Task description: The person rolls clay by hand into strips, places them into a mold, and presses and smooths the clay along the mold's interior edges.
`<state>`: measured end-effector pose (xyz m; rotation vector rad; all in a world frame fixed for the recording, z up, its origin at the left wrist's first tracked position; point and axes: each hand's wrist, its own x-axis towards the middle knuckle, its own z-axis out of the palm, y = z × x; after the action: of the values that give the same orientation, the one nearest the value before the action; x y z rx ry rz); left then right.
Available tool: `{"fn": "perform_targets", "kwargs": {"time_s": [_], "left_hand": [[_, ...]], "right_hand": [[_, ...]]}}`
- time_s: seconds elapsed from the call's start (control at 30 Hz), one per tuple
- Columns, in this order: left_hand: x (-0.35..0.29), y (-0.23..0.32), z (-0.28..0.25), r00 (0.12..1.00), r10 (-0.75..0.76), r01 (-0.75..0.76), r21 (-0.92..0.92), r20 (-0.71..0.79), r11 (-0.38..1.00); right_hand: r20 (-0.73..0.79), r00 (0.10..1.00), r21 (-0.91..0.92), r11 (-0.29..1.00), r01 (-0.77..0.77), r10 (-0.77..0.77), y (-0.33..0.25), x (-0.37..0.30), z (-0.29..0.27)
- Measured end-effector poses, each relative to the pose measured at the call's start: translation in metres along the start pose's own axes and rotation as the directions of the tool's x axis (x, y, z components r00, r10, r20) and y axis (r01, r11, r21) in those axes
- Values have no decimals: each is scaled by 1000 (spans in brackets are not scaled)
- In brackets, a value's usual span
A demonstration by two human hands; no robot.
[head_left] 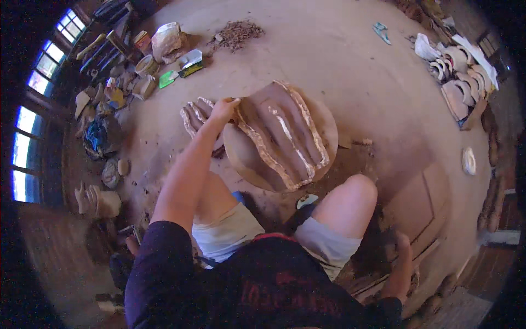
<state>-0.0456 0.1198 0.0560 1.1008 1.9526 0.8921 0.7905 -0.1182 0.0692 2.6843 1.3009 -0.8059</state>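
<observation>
Before my knees lies a round board (239,159). On it is a brown slab (283,131), apparently clay, with long ridges edged in pale, rough strips. My left hand (224,109) reaches across to the slab's far left corner, its fingers closed at the edge there. A smaller ridged brown piece (192,117) with similar pale strips lies just left of that hand, partly behind my forearm. Low on my right side, my right hand (403,245) hangs beside a dark, shadowed area near a flat brown panel (408,211); its fingers are blurred, and what they touch is unclear.
A pile of brown crumbs (236,35) lies on the far floor. To the left stand a pale lump (168,41), a small box (190,62), a green lid (167,79) and clutter. Curved pale pieces (463,77) are heaped at the right; a white oval ring (469,161) lies nearer.
</observation>
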Motion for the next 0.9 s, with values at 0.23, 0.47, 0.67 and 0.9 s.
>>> {"fn": "perform_targets", "kwargs": {"time_s": [0.23,0.47,0.67,0.9], "left_hand": [[11,-24,-35,997,-72,72,41,11,997],[-38,20,-51,992,-50,84,314,-114,946],[-148,131,-12,964,236,-254,-164,-119,953],[-243,207,118,823,481,-191,-651,301,735]], "right_hand": [[36,995,-196,976,97,-92,7,29,25],[-135,938,-384,890,247,-318,-5,2,25],[-210,941,207,929,307,-265,-10,26,-31],[-438,895,792,-435,428,82,-273,-78,4]]}}
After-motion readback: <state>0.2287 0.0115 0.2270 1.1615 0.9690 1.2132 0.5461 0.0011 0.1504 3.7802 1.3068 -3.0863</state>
